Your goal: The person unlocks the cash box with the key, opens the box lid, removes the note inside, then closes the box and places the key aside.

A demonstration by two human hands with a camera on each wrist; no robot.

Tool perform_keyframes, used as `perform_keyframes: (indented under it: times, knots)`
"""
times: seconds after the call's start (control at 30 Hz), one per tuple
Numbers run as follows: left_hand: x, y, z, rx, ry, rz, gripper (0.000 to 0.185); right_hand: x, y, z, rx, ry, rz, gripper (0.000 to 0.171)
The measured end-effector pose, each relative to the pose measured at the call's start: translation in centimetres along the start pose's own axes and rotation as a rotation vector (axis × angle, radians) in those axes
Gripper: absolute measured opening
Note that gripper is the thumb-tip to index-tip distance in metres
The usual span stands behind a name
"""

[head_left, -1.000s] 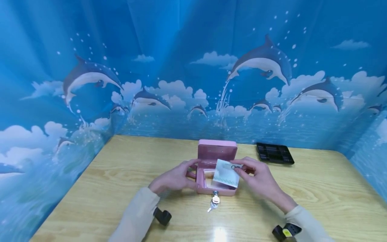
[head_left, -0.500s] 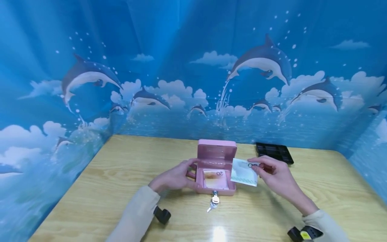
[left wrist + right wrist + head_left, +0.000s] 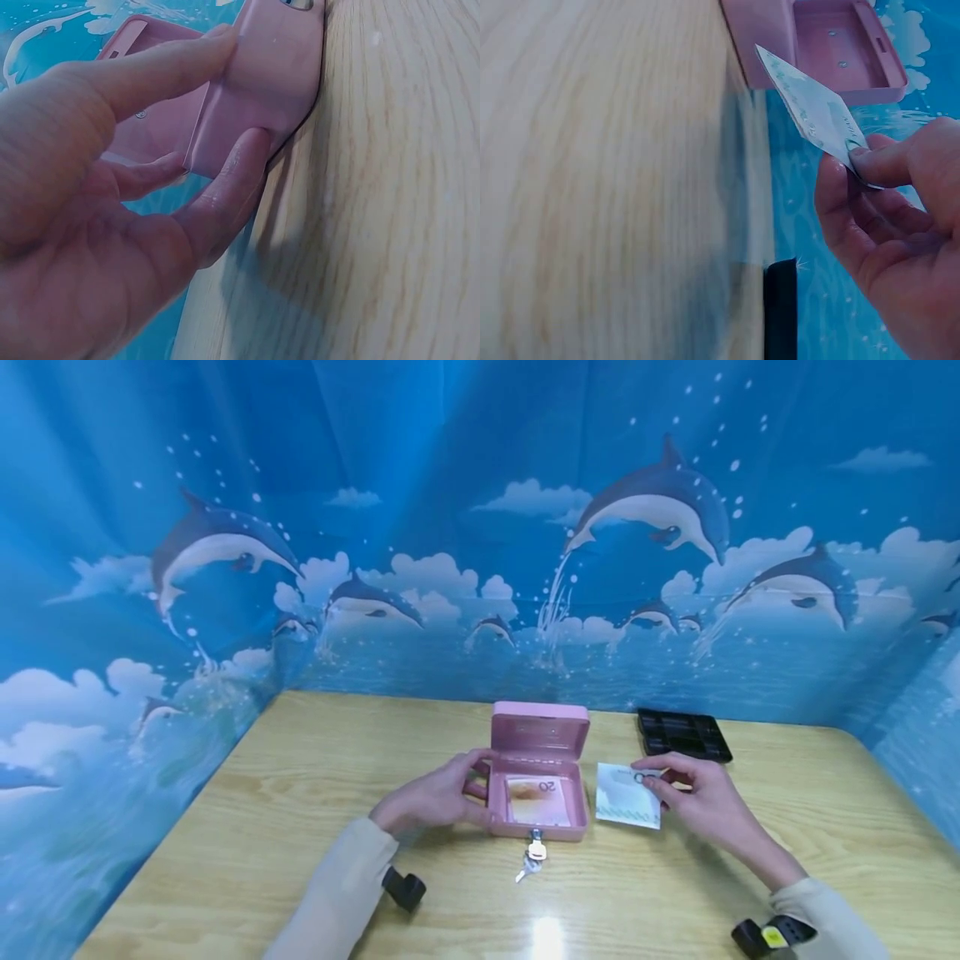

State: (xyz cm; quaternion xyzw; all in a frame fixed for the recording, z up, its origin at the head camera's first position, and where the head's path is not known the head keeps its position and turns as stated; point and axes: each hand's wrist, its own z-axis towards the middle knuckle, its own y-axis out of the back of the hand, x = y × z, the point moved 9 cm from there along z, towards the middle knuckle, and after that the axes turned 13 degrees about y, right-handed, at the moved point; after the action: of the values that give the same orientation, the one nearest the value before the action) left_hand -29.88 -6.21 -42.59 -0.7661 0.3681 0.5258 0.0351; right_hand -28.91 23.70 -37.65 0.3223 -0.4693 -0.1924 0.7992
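A pink metal cash box [image 3: 537, 835] stands on the table with its lid raised. Inside lies a banknote [image 3: 540, 802] marked 20, yellowish brown on its left. My left hand [image 3: 435, 795] holds the box by its left side, thumb toward the front and fingers toward the back; in the left wrist view the fingertips [image 3: 251, 146] touch the pink side wall. Right of the box, my right hand [image 3: 701, 793] pinches a pale green-white banknote [image 3: 626, 797] between thumb and fingers. It looks folded in the right wrist view and is held apart from the box.
Keys [image 3: 532, 857] hang from the lock at the front of the box. A black compartment tray [image 3: 678, 735] lies at the back right, beyond my right hand. Wooden table [image 3: 337, 735] surrounds the box, and a blue dolphin-print curtain [image 3: 450, 527] rises behind it.
My right hand has moved the green-white banknote rightward, from over the box to beside it, uncovering the 20 note inside. My left hand has stayed at the box's left side.
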Motion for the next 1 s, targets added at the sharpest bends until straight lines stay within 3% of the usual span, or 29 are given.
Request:
perform_keyframes:
  times: [0.2,0.43,0.6,1.0]
  knots:
    - [-0.2,0.0,-0.1,-0.002,-0.008,0.002,0.092,-1.3,-1.1,0.4,0.092,-0.018,-0.016,0.024]
    - [-0.3,0.0,-0.1,-0.009,-0.014,0.0,0.092,-1.4,-2.1,1.1,0.133,0.106,-0.156,0.022]
    - [-0.3,0.0,0.0,-0.006,-0.034,0.004,0.092,-0.9,-2.4,1.5,0.14,0.16,-0.19,0.021]
    - [-0.2,0.4,-0.1,-0.067,-0.018,0.075,0.092,-1.3,-3.3,2.0,0.176,0.087,-0.226,0.018]
